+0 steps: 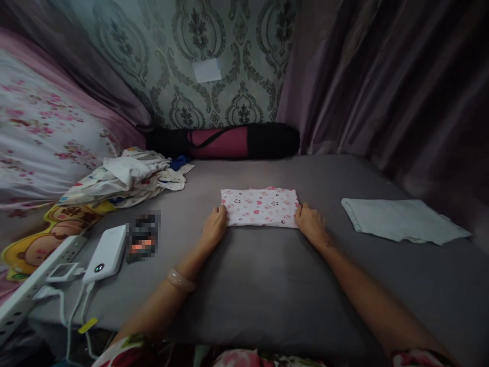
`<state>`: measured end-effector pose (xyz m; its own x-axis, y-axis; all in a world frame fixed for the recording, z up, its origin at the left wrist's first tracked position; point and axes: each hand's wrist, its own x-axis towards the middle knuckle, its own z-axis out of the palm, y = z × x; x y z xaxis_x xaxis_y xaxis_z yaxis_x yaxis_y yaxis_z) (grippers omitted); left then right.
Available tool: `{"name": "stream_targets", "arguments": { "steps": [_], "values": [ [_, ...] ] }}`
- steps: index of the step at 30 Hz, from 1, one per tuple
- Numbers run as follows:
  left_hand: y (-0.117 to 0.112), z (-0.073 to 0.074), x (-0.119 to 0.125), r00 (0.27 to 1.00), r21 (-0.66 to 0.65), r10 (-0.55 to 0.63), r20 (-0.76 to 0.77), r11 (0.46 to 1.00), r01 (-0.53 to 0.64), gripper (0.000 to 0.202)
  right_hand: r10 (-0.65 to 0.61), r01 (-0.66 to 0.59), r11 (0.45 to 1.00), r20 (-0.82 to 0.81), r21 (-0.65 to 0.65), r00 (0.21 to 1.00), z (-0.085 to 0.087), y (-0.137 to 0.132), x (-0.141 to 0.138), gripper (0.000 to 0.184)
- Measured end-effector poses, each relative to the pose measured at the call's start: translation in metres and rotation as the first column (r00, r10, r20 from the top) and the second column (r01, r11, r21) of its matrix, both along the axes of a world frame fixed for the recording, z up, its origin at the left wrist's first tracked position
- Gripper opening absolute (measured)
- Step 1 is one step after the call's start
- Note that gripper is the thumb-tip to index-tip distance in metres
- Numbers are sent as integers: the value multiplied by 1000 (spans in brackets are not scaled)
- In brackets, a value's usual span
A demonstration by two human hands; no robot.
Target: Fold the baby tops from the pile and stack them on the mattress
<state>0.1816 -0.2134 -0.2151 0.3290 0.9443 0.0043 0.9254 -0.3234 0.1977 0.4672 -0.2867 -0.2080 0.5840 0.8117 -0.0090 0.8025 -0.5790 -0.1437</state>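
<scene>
A white cloth with a pink and dark print of flowers and hearts (260, 208) lies folded into a flat, wide rectangle on the grey bed sheet (263, 285). At its left short edge, my left hand (217, 223) is closed with the fingers pinching the fabric. My right hand (310, 221) grips the opposite short edge in the same way. Between the two hands the cloth looks smooth. Whether it is a garment or a plain piece of fabric cannot be made out.
Right of me lies a folded pale green cloth (401, 219). Crumpled clothes (133, 173) are heaped at the left. Nearer stand a white power bank (107, 252) with cables, a power strip (42, 280) and a blurred-out object (143, 237). A black and maroon rolled bag (225, 141) lies along the wall.
</scene>
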Motion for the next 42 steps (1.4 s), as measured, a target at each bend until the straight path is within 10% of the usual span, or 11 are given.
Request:
{"name": "stream_targets", "arguments": {
  "steps": [8,15,26,42],
  "values": [
    [10,11,3,997,159,-40,-60,986,50,34,168,-173,984,130,28,977,17,8,1,32],
    [15,1,79,969,209,-245,-23,947,244,46,587,-614,774,189,155,787,3,47,-61,52],
    [23,-29,86,979,223,-201,-16,954,200,52,580,-588,798,98,129,809,-21,52,-71,54],
    [28,-9,88,990,201,-143,-13,969,142,49,509,-514,841,79,169,857,-27,58,-64,54]
  ]
}}
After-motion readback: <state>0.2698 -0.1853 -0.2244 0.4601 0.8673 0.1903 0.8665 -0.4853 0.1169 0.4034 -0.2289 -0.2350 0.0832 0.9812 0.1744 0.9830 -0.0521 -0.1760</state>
